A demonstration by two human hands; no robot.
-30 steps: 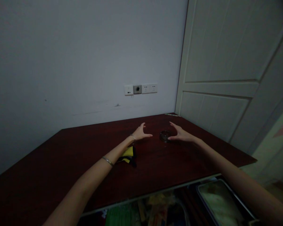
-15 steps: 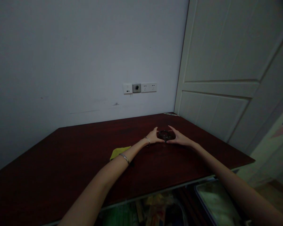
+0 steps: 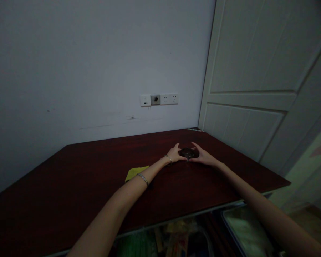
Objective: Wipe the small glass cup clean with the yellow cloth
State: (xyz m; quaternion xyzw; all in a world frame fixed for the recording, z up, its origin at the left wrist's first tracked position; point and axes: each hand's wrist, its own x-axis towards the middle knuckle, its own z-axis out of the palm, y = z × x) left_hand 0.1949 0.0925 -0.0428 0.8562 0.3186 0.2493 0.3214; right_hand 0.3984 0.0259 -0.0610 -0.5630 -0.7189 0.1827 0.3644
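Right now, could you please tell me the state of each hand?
Left hand: curled around the small dark dish, gripping its left side.
Right hand: gripping its right side.

Small dark round dish (image 3: 187,153), flat on dark-red table (image 3: 96,171)

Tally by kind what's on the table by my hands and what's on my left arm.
Dish, between left hand and right hand: 1
Yellow cloth: 1
Bracelets: 2, one at the wrist, one on the forearm
Total: 4
A thin strip at the table's far corner is too small to tell, so it is not counted.
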